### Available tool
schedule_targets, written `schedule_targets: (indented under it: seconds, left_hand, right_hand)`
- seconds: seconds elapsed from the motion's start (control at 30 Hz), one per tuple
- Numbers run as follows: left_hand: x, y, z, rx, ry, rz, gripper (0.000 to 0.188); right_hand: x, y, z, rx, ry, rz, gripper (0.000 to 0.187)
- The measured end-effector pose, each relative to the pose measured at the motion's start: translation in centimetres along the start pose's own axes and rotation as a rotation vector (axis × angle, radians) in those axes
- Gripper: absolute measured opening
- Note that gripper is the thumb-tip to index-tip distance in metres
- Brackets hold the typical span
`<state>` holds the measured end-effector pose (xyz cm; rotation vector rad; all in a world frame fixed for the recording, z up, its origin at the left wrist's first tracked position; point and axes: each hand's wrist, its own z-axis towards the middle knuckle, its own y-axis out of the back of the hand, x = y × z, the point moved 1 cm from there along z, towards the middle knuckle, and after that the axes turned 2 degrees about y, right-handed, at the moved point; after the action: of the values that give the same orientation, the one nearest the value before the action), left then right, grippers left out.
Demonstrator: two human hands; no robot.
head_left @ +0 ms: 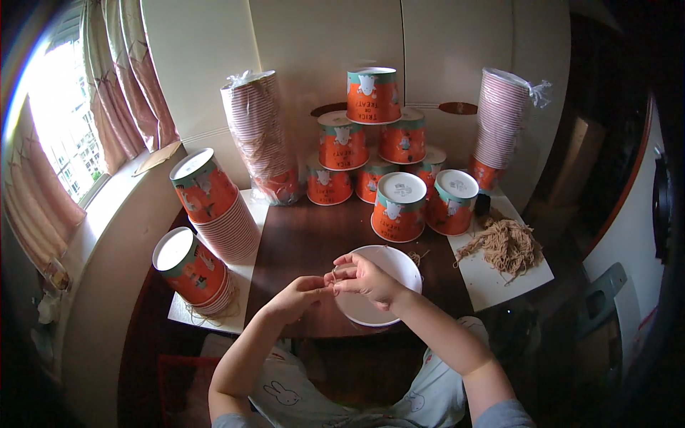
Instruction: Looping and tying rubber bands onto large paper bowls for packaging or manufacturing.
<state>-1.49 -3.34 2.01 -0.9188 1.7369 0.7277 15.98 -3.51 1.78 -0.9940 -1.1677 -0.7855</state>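
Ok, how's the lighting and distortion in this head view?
Head view: the bright window at left is blown out; the dark wooden table and right side sit dim; edges bend toward the rim; both hands over the white round lid look sharp.

Left forearm: bare; enters from lower edge, angled up and to the right
Left hand (298, 296): knuckles up; fingers curled, fingertips pinched together toward the right hand
Right forearm: bare; rises from lower right, slanted up and to the left
Right hand (365, 278): fingers bent, tips pinched; touching left fingertips
Hands: meeting at centre, held close together
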Motion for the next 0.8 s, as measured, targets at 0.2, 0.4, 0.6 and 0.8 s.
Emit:
schedule_targets:
  seconds: [0.2,0.4,0.6,0.8]
  left_hand:
    - [0.8,0.5,0.8,0.084,0.043,-0.177,0.017]
    - [1.4,1.1,0.8,0.108,0.065,-0.277,0.013]
    - [1.4,1.1,1.1,0.083,0.056,-0.385,0.014]
    - [0.8,1.6,0.7,0.043,0.015,-0.123,0.016]
  right_hand:
    - [0.4,0.6,-0.1,0.132,-0.077,0.092,0.026]
    - [0.8,-0.8,-0.5,0.048,0.451,-0.754,0.013]
    - [-0.3,-0.4,-0.2,-0.004,0.518,-0.824,0.009]
    - [0.6,-0.6,-0.2,-0.039,0.284,-0.714,0.006]
